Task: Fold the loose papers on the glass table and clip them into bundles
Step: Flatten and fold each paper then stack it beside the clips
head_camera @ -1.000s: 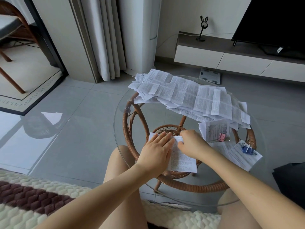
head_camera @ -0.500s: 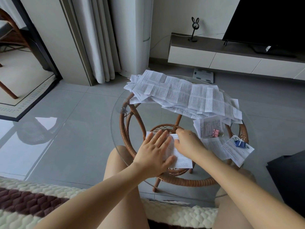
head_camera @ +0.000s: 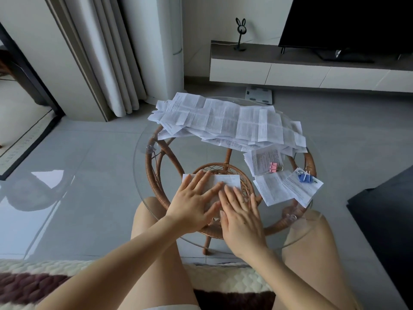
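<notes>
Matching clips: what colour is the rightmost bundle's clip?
The binder clip is blue, seen in the head view.

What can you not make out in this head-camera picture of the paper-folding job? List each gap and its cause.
- Head view, sheet under the palms: left hand and right hand cover most of it; folds and layers hidden.
- Head view, loose pile: print too small to read.
- Head view, television: cut off by top and right edges.
- Head view, dark object on the floor: cut off by right edge.
</notes>
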`<state>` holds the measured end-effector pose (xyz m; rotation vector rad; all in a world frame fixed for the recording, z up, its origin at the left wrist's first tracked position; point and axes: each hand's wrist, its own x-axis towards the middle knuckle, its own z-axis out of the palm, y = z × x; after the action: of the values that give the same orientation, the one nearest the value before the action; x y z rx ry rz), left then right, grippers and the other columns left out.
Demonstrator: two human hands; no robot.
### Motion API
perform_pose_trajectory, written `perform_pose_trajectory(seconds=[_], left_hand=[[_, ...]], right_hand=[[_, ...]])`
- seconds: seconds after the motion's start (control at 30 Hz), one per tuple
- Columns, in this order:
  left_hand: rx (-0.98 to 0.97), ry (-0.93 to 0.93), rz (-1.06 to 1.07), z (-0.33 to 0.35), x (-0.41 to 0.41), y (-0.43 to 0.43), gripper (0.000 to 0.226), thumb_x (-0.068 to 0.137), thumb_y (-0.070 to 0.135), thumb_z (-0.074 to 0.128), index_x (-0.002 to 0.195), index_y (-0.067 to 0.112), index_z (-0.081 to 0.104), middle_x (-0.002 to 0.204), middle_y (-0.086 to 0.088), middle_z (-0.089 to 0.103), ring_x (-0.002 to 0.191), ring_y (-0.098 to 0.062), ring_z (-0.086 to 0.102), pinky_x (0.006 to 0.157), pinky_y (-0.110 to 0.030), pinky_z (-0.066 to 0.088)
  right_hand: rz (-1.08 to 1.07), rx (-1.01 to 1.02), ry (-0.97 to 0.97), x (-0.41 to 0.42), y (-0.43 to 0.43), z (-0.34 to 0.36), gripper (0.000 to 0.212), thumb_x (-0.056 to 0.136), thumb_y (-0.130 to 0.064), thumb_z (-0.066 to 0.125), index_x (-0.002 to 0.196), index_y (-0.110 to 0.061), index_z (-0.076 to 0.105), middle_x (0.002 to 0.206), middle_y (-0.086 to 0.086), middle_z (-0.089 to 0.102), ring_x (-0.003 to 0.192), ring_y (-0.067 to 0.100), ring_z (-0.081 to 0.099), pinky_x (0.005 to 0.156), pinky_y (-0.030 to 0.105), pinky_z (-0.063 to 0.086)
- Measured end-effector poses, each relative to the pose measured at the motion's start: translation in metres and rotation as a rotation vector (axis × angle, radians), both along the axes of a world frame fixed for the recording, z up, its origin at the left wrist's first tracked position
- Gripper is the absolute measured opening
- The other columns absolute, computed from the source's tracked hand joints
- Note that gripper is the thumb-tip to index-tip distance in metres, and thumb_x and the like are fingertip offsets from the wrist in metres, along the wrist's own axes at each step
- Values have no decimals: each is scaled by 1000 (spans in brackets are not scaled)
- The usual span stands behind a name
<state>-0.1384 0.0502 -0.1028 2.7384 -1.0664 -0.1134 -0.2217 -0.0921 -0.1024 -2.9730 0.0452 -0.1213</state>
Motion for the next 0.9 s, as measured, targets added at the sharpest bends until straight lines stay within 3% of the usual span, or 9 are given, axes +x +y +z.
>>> perform_pose_trajectory(seconds=[0.17,0.27,0.33,0.5,0.63,0.7,0.77,0.83,0.9], left_hand=[[54,8,-103,1,7,18,61,85,74,0,142,56,-7,158,4,-12,143,-15,-22,117,-46,-13],[91,-24,-112,3,4,34,55,87,71,-4,139,59,-14,158,8,-14,143,-15,-23,114,-51,-17],[112,-44,-98,3,2,47,55,86,70,-11,140,58,-14,158,8,-13,144,-16,-22,113,-54,-17],[124,-52,-73,6,1,75,48,95,57,-2,143,57,-6,159,2,-6,145,-23,-12,113,-57,-14],[124,-46,-66,9,0,74,46,97,53,5,143,58,2,159,0,2,146,-28,-2,113,-62,-8],[148,-90,-46,16,-2,71,46,98,47,17,143,54,22,157,-6,19,145,-32,13,112,-66,2],[150,-218,-62,24,-7,62,46,88,32,47,133,40,52,144,-12,45,135,-37,37,109,-65,22],[70,-302,-84,25,-20,47,56,60,11,69,115,25,69,122,-13,62,116,-32,55,101,-52,41],[-32,-280,-111,27,-39,32,54,54,6,71,105,21,73,107,-5,67,97,-22,61,81,-36,54]], right_hand=[[-4,16,49,-2,-6,0,55,91,-30,24,141,-15,41,149,0,36,138,22,33,108,48,13],[31,49,99,-6,-11,4,71,82,-36,-6,150,-20,8,153,-9,-6,145,13,-6,116,43,-13],[30,84,123,-7,-12,6,76,76,-36,-13,150,-23,0,151,-12,-14,141,10,-18,114,41,-18],[30,152,106,-8,-16,8,58,93,-18,15,150,-30,8,149,-16,-12,143,8,-13,114,38,-18],[56,222,88,-10,-20,12,65,95,-3,35,148,-33,14,148,-18,-6,139,1,-13,115,34,-17],[80,250,75,-11,-23,10,64,93,-1,32,148,-31,18,150,-17,1,141,2,-6,115,33,-15],[97,266,49,-14,-28,9,57,92,-8,27,146,-26,31,152,-12,17,144,7,10,118,36,-5],[143,206,-38,-19,-30,14,47,92,-22,30,132,-20,55,142,-6,46,135,14,40,113,44,24],[235,167,-93,-30,-31,21,41,88,-35,38,105,-20,72,118,-4,67,108,18,61,91,38,45]])
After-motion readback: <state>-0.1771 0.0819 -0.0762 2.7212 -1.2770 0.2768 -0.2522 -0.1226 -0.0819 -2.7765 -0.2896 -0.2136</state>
